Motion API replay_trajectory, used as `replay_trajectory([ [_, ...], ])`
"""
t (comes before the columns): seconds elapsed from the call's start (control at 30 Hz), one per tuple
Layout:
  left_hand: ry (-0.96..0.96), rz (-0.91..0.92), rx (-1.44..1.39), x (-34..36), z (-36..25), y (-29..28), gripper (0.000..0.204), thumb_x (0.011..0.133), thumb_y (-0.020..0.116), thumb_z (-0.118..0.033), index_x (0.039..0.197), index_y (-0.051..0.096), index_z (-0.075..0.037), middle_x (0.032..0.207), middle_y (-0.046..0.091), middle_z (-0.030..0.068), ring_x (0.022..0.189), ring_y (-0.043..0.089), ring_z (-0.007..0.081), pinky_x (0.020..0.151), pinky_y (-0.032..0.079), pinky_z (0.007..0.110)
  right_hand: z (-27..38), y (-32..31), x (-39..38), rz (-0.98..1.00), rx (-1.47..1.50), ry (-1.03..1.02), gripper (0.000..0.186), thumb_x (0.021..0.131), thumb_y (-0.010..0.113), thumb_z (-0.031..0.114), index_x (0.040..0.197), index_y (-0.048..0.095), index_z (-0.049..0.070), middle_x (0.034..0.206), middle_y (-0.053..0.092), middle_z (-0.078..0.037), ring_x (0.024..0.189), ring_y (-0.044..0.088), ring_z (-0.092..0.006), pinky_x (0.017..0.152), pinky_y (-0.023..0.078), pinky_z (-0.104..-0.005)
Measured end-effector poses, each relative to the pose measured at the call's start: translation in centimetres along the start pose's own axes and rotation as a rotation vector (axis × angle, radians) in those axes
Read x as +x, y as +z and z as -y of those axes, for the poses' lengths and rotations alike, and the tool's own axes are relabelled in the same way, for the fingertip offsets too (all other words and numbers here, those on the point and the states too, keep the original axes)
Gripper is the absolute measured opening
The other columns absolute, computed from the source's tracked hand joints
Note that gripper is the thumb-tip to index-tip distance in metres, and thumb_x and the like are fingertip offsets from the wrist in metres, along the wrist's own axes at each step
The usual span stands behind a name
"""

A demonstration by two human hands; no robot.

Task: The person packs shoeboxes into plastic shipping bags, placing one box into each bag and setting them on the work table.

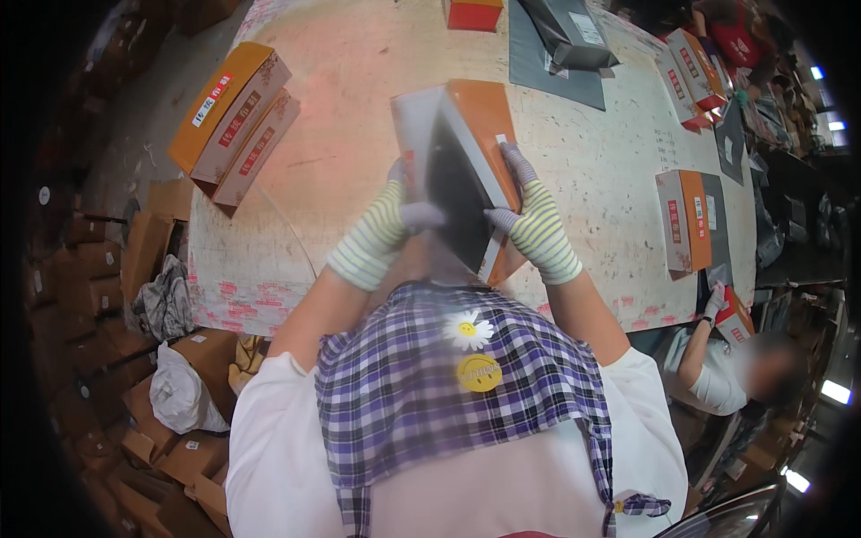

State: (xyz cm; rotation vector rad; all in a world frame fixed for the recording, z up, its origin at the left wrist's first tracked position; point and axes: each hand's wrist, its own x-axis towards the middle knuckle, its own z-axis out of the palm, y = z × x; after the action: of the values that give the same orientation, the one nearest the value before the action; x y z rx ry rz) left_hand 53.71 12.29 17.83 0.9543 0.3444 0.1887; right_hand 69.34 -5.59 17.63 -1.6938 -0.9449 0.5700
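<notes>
Above the table in front of me is an orange and pale cardboard box, tilted and partly opened out. A dark surface shows between its panels, and blur keeps me from telling whether it is the box's inside or something in it. Wearing a yellow-and-white striped glove, my left hand is closed on the pale left panel. My right hand, gloved the same way, grips the orange right side, thumb on the near edge and fingers along the outside.
Two stacked orange boxes stand at the table's left edge. Grey plastic mailers lie at the far side. More boxes line the right side, where a co-worker's gloved hand is near another box. Cardboard cartons crowd the floor at left.
</notes>
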Motion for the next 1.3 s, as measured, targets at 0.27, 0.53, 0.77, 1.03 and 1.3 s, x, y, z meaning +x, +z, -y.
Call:
replay_trajectory([
  [0.27, 0.001, 0.084, -0.053, 1.2, -1.9, 1.0, 0.097, 0.067, 0.068, 0.004, 0.156, 0.032, -0.011, 0.135, 0.054, 0.0046, 0.115, 0.058, 0.0161, 0.082, 0.055, 0.025, 1.0, -0.6, 0.6, -0.041, -0.166, -0.018, 0.091, 0.071, 0.070, 0.004, 0.155, 0.034, 0.004, 0.159, 0.035, -0.020, 0.149, 0.031, -0.0341, 0.122, 0.025, -0.0401],
  [0.53, -0.135, 0.010, -0.039, 4.1, 0.0, -0.9, 0.100, 0.069, 0.073, -0.002, 0.158, 0.027, -0.010, 0.138, 0.052, 0.0076, 0.118, 0.056, 0.0188, 0.085, 0.053, 0.028, 2.8, 2.2, 2.6, -0.127, -0.673, 0.041, 0.100, 0.073, 0.074, 0.034, 0.156, 0.026, 0.004, 0.160, 0.026, -0.026, 0.148, 0.018, -0.0523, 0.111, 0.014, -0.0767],
  [0.77, 0.479, -0.836, 0.775, 7.0, 4.8, -18.7, 0.079, 0.083, 0.081, -0.015, 0.148, 0.040, 0.001, 0.147, 0.047, 0.0181, 0.129, 0.049, 0.0277, 0.111, 0.043, 0.041, -4.6, 4.5, 0.3, 0.515, -1.136, 0.127, 0.108, 0.078, 0.071, 0.059, 0.155, 0.026, -0.001, 0.162, 0.023, -0.025, 0.148, 0.020, -0.0484, 0.111, 0.015, -0.0768],
  [1.03, 0.685, -1.447, 0.296, -2.9, -11.7, -32.8, 0.063, 0.089, 0.075, -0.025, 0.137, 0.047, 0.006, 0.133, 0.055, 0.0177, 0.116, 0.055, 0.0235, 0.097, 0.048, 0.038, -10.1, 2.4, 5.5, 0.224, -1.194, -0.048, 0.090, 0.074, 0.079, 0.037, 0.146, 0.040, -0.001, 0.152, 0.039, -0.023, 0.138, 0.039, -0.0420, 0.112, 0.028, -0.0630],
  [1.3, 0.377, -1.366, -0.272, 2.4, -11.9, -27.5, 0.069, 0.085, 0.075, -0.044, 0.138, 0.053, -0.006, 0.138, 0.057, 0.0153, 0.125, 0.052, 0.0301, 0.105, 0.040, 0.050, -10.3, 4.3, 8.0, -0.031, -0.858, -0.314, 0.053, 0.081, 0.073, 0.023, 0.125, 0.059, -0.002, 0.131, 0.059, -0.024, 0.122, 0.053, -0.0401, 0.108, 0.037, -0.0501],
])
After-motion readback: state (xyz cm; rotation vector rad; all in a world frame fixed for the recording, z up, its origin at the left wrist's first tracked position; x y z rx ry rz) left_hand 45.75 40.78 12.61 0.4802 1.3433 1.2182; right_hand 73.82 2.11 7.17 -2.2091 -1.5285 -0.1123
